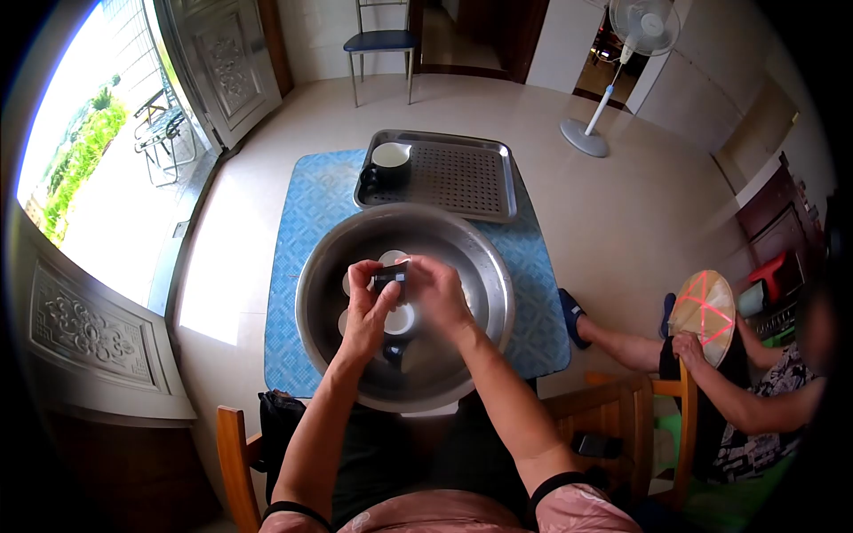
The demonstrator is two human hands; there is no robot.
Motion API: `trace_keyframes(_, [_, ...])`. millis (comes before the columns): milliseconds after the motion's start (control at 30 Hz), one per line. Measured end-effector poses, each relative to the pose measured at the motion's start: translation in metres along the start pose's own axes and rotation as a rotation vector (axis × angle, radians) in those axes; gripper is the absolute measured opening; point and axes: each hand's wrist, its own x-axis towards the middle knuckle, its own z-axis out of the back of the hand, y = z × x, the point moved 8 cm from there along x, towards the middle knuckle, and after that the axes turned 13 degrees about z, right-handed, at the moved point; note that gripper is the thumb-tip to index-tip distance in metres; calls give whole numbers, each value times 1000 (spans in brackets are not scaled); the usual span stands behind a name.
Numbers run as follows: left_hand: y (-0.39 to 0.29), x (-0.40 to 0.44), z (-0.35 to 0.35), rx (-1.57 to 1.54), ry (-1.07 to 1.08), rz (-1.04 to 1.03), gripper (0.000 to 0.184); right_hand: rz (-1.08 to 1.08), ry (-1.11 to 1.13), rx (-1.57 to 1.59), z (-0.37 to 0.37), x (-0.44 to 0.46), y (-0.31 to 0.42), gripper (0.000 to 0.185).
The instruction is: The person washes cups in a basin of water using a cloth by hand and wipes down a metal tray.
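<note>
So there's a small black item [389,277], too blurry to name, up over the big metal basin [487,275]. The left hand [366,306] has it pinched between thumb and fingers. The right hand [440,298] is right up by its other side, motion-blurred, so can't tell if it's gripping. Down in the basin there's some white cupware [400,318]. Basin's on a blue patterned table [293,258], and behind it is a perforated metal tray [462,173] with a dark, white-lined mug [391,160].

Blue patterned tabletop [544,327], pink-patterned sleeve [582,511].
</note>
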Motion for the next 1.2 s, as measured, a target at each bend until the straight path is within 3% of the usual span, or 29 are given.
trace_keyframes(67, [-3, -3, -1, 180, -33, -108, 36, -295, 37, 173, 3, -7, -18, 14])
trace_keyframes(167, [-18, -9, -9, 465, -106, -208, 49, -380, 47, 255, 7, -9, -26, 14])
trace_keyframes(233, [-29, -13, -15, 584, -118, -175, 50, -247, -29, 223, 10, -4, -9, 15])
trace_keyframes(333, [-10, -6, -9, 183, 5, -10, 45, -22, -43, -1, 14, 1, 17, 17])
trace_keyframes(433, [9, 2, -3, 99, 74, 211, 42, 273, 7, -331, 7, 2, 45, 19])
trace_keyframes(500, [3, 0, -4, 108, 36, 120, 42, 364, 7, -379, 2, 1, 56, 20])
trace_keyframes(633, [-20, -7, -7, 456, -113, -188, 50, 60, 45, -12, 3, 2, 9, 18])
trace_keyframes(733, [-37, -19, -20, 716, -153, -348, 59, -395, 76, 258, 3, -13, -18, 21])
trace_keyframes(867, [-42, -22, -25, 698, -178, -401, 65, -245, 49, 292, 6, -8, -18, 19])
trace_keyframes(967, [-40, -19, -22, 704, -195, -252, 67, -155, -23, 235, 8, -1, 0, 18])
trace_keyframes(1100, [-40, -20, -22, 804, -230, -327, 66, -103, -6, 268, 8, 2, -8, 17])
trace_keyframes(1200, [-50, -17, -19, 761, -326, -342, 65, -145, -58, -89, 19, 1, 6, 20])
